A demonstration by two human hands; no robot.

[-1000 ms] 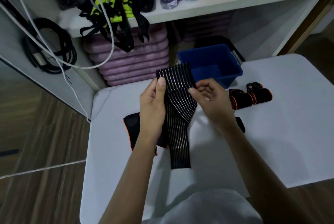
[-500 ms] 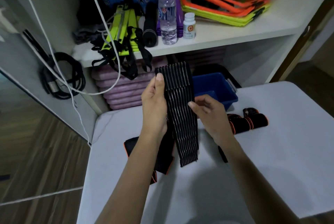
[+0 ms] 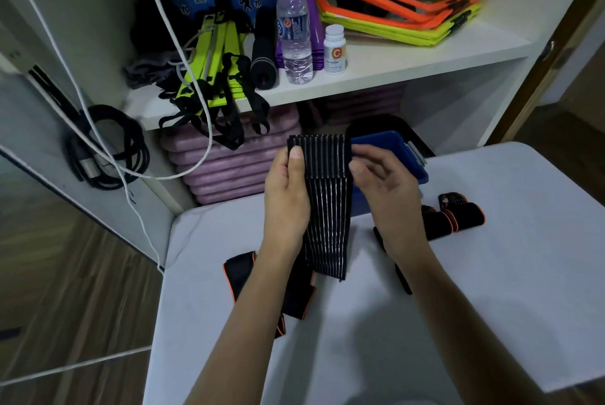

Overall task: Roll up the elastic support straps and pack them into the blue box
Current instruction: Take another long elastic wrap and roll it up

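A black elastic strap with grey ribs (image 3: 327,208) hangs upright above the white table (image 3: 491,290). My left hand (image 3: 286,198) pinches its upper left edge with the thumb on top. My right hand (image 3: 383,185) holds its upper right edge. The strap's top is folded over. The blue box (image 3: 393,149) stands at the table's far edge, partly hidden behind the strap and my right hand. Two rolled black straps with orange trim (image 3: 453,219) lie to the right. A flat black strap with orange edging (image 3: 242,273) lies under my left forearm.
Behind the table a white shelf (image 3: 393,67) carries a water bottle (image 3: 294,28), a white pill bottle (image 3: 334,49), yellow-green straps (image 3: 212,54) and orange frames (image 3: 393,2). Purple mats (image 3: 229,159) are stacked below. Black and white cables (image 3: 108,146) hang at left.
The head camera tilted up, so more of the shelf shows. Both hands hold the strap flatter and wider now, and its top end is folded over.
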